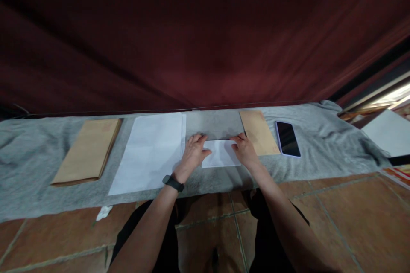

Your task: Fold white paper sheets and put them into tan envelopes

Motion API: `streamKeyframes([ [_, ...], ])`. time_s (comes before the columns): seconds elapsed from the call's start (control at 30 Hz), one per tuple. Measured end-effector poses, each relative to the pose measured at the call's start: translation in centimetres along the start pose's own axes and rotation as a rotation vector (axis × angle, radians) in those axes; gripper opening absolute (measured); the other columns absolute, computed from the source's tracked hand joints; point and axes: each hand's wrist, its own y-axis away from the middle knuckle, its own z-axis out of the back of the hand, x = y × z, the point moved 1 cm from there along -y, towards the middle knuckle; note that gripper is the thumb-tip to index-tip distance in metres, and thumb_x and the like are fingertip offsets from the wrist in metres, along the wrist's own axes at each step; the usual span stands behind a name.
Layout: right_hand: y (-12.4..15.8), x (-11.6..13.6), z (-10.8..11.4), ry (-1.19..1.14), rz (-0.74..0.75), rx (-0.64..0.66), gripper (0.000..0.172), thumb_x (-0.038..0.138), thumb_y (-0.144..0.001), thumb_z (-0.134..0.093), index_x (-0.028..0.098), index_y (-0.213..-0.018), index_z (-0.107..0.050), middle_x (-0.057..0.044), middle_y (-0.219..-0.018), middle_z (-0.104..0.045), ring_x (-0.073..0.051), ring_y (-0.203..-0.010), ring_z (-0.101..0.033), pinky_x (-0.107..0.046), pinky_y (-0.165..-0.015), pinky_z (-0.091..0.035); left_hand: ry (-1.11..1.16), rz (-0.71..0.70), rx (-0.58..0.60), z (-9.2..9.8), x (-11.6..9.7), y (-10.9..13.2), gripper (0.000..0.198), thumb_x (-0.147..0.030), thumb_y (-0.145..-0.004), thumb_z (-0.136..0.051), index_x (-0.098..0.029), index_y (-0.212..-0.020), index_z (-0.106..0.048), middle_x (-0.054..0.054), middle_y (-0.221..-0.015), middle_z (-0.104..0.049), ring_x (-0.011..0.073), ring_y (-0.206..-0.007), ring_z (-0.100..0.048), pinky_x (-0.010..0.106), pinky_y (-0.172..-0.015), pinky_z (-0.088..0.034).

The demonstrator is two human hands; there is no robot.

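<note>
A white folded sheet of paper [220, 154] lies on the grey cloth in front of me. My left hand [194, 150] is at its upper left end, fingers bent by the far edge and thumb on the paper. At the upper right end, my right hand [244, 148] grips the sheet between thumb and fingers. A wide stack of white paper [149, 149] lies just left of my left hand. Beside my right hand is a flat brown envelope [260, 132].
A thicker stack of brown envelopes [88, 149] lies farther left on the grey cloth [323, 145]. On the right is a phone [287, 138] in a lilac case. A dark red curtain [205, 42] hangs behind. A white scrap [104, 212] lies by the cloth's front edge.
</note>
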Motion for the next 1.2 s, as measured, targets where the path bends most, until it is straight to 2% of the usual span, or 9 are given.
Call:
streamKeyframes([
  [0.1,-0.1,0.2,0.8,-0.085,0.002,-0.012,0.026,0.015,-0.092,-0.051,0.024,-0.105,-0.072,-0.006,-0.101,-0.069,-0.019,-0.086,-0.066,-0.031,-0.081,-0.053,0.068,0.014,-0.018,0.0,0.2,-0.3,0.032,-0.02,-0.077,-0.076,-0.019,-0.109,-0.07,0.008,-0.108,-0.061,0.0269,-0.107,-0.057,0.043,-0.098,-0.048],
  [0.2,0.0,0.7,2.1,-0.234,0.044,-0.094,0.023,0.019,-0.094,-0.048,0.022,-0.102,-0.07,-0.005,-0.095,-0.07,-0.019,-0.083,-0.067,-0.03,-0.077,-0.053,0.165,0.039,-0.092,0.9,-0.2,-0.3,0.012,-0.015,-0.08,-0.07,-0.02,-0.09,-0.068,0.006,-0.099,-0.061,0.0236,-0.102,-0.059,0.038,-0.093,-0.051],
  [0.33,0.8,1.6,4.2,-0.376,0.142,-0.252,0.02,0.025,-0.097,-0.047,0.022,-0.103,-0.066,-0.006,-0.099,-0.071,-0.021,-0.097,-0.067,-0.032,-0.087,-0.053,0.23,-0.039,-0.32,3.1,-1.6,0.7,0.008,-0.014,-0.088,-0.06,-0.021,-0.089,-0.062,0.004,-0.098,-0.062,0.0213,-0.101,-0.059,0.035,-0.091,-0.05],
  [0.4,1.3,2.0,5.0,-0.386,0.179,-0.291,0.019,0.025,-0.097,-0.046,0.023,-0.104,-0.065,-0.006,-0.104,-0.071,-0.022,-0.104,-0.066,-0.035,-0.093,-0.052,0.212,-0.091,-0.373,3.8,-2.1,1.3,0.014,-0.009,-0.087,-0.056,-0.022,-0.09,-0.061,0.004,-0.102,-0.063,0.0208,-0.104,-0.058,0.034,-0.093,-0.049],
  [0.5,1.9,2.0,5.2,-0.306,0.214,-0.271,0.02,0.022,-0.096,-0.047,0.024,-0.104,-0.065,-0.007,-0.108,-0.07,-0.023,-0.108,-0.065,-0.038,-0.097,-0.051,0.16,-0.151,-0.301,3.8,-2.2,2.1,0.021,-0.004,-0.084,-0.053,-0.023,-0.091,-0.059,0.004,-0.11,-0.064,0.0214,-0.108,-0.057,0.036,-0.096,-0.049],
  [0.67,3.0,1.0,4.1,-0.073,0.304,-0.085,0.022,0.01,-0.09,-0.049,0.024,-0.099,-0.065,-0.006,-0.104,-0.072,-0.024,-0.102,-0.064,-0.038,-0.095,-0.049,0.065,-0.202,-0.047,2.1,-1.7,3.5,0.028,-0.001,-0.079,-0.055,-0.023,-0.094,-0.059,0.006,-0.112,-0.064,0.0251,-0.11,-0.057,0.043,-0.096,-0.051],
  [0.77,3.9,0.6,3.7,-0.02,0.335,0.008,0.022,0.008,-0.088,-0.05,0.023,-0.097,-0.064,-0.006,-0.103,-0.072,-0.023,-0.1,-0.065,-0.037,-0.095,-0.048,0.032,-0.242,0.049,1.3,-1.8,4.5,0.032,0.0,-0.078,-0.055,-0.023,-0.099,-0.059,0.006,-0.115,-0.064,0.0259,-0.115,-0.057,0.045,-0.102,-0.048],
  [1.03,5.0,1.1,4.8,-0.069,0.337,0.202,0.03,0.004,-0.08,-0.051,0.022,-0.1,-0.065,-0.003,-0.098,-0.071,-0.02,-0.096,-0.065,-0.034,-0.093,-0.047,0.007,-0.268,0.14,0.8,-1.7,5.1,0.038,-0.002,-0.081,-0.054,-0.021,-0.115,-0.058,0.009,-0.125,-0.063,0.0259,-0.12,-0.057,0.043,-0.106,-0.044],
  [1.2,4.3,1.7,3.7,-0.117,0.271,0.115,0.031,0.017,-0.096,-0.044,0.022,-0.118,-0.066,-0.006,-0.118,-0.07,-0.02,-0.112,-0.064,-0.036,-0.101,-0.049,-0.018,-0.312,0.163,1.0,-2.2,5.3,0.032,-0.007,-0.083,-0.056,-0.022,-0.111,-0.059,0.009,-0.128,-0.062,0.0261,-0.122,-0.056,0.045,-0.108,-0.042],
])
